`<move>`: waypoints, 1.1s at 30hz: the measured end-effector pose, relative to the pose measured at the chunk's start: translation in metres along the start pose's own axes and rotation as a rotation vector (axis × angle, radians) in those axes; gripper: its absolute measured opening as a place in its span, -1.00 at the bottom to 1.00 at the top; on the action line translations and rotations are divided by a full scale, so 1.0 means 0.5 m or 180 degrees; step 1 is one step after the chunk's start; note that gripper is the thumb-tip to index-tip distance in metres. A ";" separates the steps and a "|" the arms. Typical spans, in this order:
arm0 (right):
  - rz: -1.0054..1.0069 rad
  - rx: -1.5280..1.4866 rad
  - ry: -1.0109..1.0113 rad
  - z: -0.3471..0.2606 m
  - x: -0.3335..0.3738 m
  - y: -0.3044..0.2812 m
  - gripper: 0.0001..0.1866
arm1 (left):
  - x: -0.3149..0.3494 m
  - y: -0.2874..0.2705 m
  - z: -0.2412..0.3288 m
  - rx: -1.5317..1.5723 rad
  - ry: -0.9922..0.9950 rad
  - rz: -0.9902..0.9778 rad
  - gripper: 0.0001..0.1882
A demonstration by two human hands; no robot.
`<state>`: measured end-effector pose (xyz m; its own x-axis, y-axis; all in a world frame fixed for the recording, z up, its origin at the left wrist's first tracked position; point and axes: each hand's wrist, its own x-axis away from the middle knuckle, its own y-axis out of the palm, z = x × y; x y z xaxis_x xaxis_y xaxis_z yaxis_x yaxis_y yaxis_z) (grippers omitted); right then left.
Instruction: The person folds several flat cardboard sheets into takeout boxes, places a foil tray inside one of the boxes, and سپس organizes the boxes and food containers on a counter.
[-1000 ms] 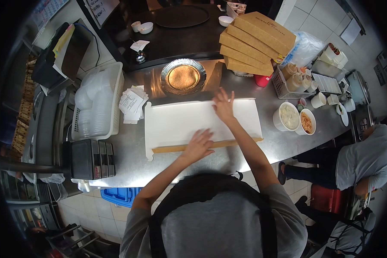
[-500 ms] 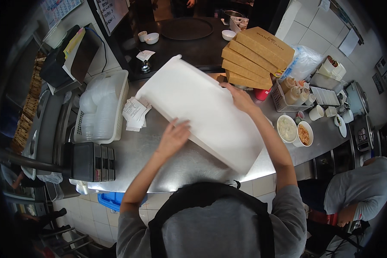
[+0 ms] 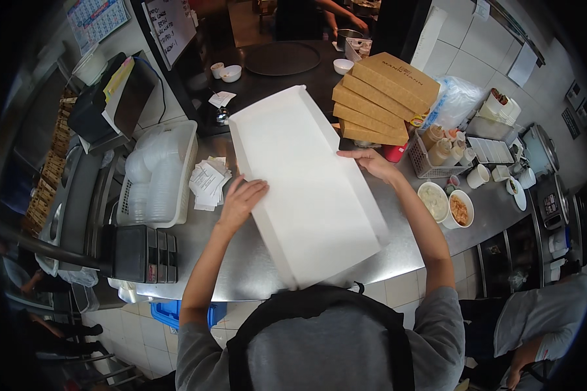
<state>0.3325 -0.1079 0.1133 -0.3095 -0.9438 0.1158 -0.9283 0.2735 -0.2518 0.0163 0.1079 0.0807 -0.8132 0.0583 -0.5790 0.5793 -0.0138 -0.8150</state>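
A cardboard takeaway box [image 3: 310,195] lies unfolded at a slant over the steel counter, its white inside facing up and its side flaps slightly raised. My left hand [image 3: 242,201] grips its left edge, fingers resting over the side. At the right edge, by the crease between the two halves, my right hand [image 3: 373,164] holds the card with the index finger stretched along it. The underside of the box is hidden, and so is part of each thumb. Just beyond my right hand leans a stack of closed brown boxes [image 3: 378,98].
Left of the box are paper slips [image 3: 209,186] and a white basket [image 3: 184,186] of plastic containers. To the right stand two food tubs [image 3: 460,210] and a basket of sauce bottles [image 3: 430,163]. One person works beyond the counter [image 3: 222,260], another at the lower right.
The white box has turned clockwise to stand more upright in view and lies more open. My left hand has moved left and up onto its edge; my right hand has shifted slightly down the right edge.
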 end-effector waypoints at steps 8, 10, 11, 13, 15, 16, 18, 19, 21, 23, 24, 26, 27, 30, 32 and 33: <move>0.1303 0.2689 -0.2436 0.004 0.047 0.093 -0.71 | 0.009 -0.026 -0.031 0.1102 -0.0944 0.0479 -0.74; 0.1385 0.2671 -0.2373 0.033 0.060 0.119 -0.72 | 0.030 -0.014 -0.026 0.1208 -0.0969 0.0441 -0.73; 0.1462 0.2636 -0.2320 0.051 0.065 0.133 -0.73 | 0.053 -0.001 -0.028 0.1296 -0.1019 0.0330 -0.72; 0.1417 0.2674 -0.2356 0.103 0.069 0.154 -0.74 | 0.096 0.030 -0.025 0.1393 -0.1060 0.0212 -0.72; 0.1227 0.2707 -0.2328 0.156 0.073 0.178 -0.74 | 0.145 0.061 -0.015 0.1649 -0.1368 -0.0082 -0.71; 0.1133 0.2897 -0.2248 0.178 0.077 0.186 -0.77 | 0.167 0.074 -0.012 0.1792 -0.1526 -0.0206 -0.70; 0.1075 0.2888 -0.2214 0.212 0.087 0.202 -0.78 | 0.186 0.090 0.007 0.1776 -0.1519 -0.0321 -0.70; 0.1019 0.2884 -0.2204 0.228 0.093 0.208 -0.79 | 0.194 0.097 0.016 0.1744 -0.1508 -0.0419 -0.70; 0.0936 0.2765 -0.2137 0.238 0.101 0.229 -0.79 | 0.213 0.108 0.026 0.1762 -0.1491 -0.0491 -0.71; 0.0853 0.2650 -0.2078 0.253 0.111 0.244 -0.79 | 0.232 0.121 0.030 0.1745 -0.1451 -0.0548 -0.73; 0.0828 0.2494 -0.1941 0.263 0.115 0.250 -0.78 | 0.241 0.128 0.034 0.1745 -0.1460 -0.0549 -0.73; 0.0791 0.2334 -0.1797 0.274 0.119 0.257 -0.77 | 0.251 0.139 0.040 0.2020 -0.1579 -0.0340 -0.75; 0.0900 0.2280 -0.1758 0.275 0.120 0.260 -0.78 | 0.253 0.140 0.039 0.2024 -0.1591 -0.0345 -0.75; 0.1086 0.2115 -0.1585 0.284 0.117 0.265 -0.80 | 0.246 0.137 0.037 0.2129 -0.1672 -0.0200 -0.77; 0.1163 0.2005 -0.1460 0.291 0.111 0.262 -0.81 | 0.239 0.130 0.038 0.1758 -0.1621 -0.0304 -0.76; 0.1133 0.2020 -0.1286 0.294 0.107 0.257 -0.80 | 0.235 0.128 0.037 0.1762 -0.1624 -0.0307 -0.76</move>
<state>0.2269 -0.1504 -0.0543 -0.3525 -0.8476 -0.3965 -0.4590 0.5259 -0.7161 -0.0433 0.0955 -0.0397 -0.8616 -0.3827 -0.3336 0.5014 -0.5388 -0.6769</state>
